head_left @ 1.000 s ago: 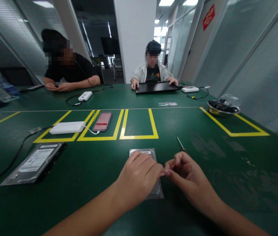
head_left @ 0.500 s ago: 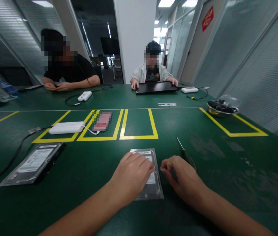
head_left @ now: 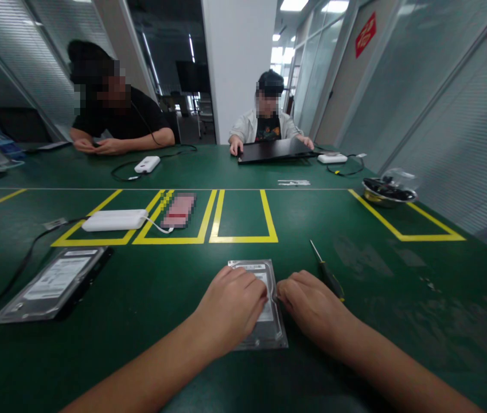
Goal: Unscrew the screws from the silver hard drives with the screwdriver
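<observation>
A hard drive [head_left: 276, 327] with a white label lies flat on the green table, partly hidden by my left hand [head_left: 234, 301]. That hand rests over the drive's middle, fingers curled and pressed together; what they hold, if anything, is hidden. Against the drive's right edge is my right hand [head_left: 306, 298], its thumb and fingers closed in a pinch whose contents I cannot make out. Just beyond it lies a screwdriver [head_left: 331, 280] with a dark handle, its thin shaft pointing away from me.
Another hard drive [head_left: 54, 284] lies at the left. A white power bank [head_left: 114, 220] is cabled to a phone [head_left: 178, 210] inside yellow tape outlines. A metal bowl [head_left: 383, 198] of dark items stands back right. Across the table, one person holds a black panel [head_left: 275, 150]; another sits left.
My right hand has moved slightly left, up to the drive's edge, and its fingers have turned further inward. My left hand has stayed over the drive. The far person's panel has tilted up slightly.
</observation>
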The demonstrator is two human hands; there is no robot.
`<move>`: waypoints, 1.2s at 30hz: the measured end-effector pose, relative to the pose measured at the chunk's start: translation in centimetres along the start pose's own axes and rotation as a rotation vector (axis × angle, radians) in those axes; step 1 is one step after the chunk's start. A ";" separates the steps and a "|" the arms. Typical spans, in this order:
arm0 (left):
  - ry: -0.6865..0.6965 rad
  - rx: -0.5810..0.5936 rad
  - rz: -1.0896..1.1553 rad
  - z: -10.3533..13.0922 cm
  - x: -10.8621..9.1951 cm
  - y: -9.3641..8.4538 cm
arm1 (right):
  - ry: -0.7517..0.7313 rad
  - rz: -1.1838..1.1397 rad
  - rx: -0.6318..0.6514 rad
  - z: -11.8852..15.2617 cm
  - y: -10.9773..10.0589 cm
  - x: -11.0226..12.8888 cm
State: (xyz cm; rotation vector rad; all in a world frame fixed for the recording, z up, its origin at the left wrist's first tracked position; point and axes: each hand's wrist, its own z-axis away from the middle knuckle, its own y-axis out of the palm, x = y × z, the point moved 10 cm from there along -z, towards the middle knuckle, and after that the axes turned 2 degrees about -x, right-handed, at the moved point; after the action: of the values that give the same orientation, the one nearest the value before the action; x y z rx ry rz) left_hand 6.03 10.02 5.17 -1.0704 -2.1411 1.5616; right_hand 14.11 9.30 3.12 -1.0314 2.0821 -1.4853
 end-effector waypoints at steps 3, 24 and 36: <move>0.006 -0.009 0.002 0.0 0.0 0.0 | -0.083 0.035 0.001 -0.5 -0.7 1.3; 0.000 -0.004 0.015 0.0 0.2 0.1 | -0.057 -0.064 -0.023 -0.2 -0.4 0.7; -0.006 0.052 0.032 0.1 0.2 0.6 | 0.014 -0.194 -0.112 0.1 -0.8 -0.4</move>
State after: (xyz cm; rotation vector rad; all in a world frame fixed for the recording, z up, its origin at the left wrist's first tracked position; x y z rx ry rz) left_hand 6.07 10.15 4.56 -1.0904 -2.0852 1.6268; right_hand 14.76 9.38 3.77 -1.3013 2.1471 -1.4821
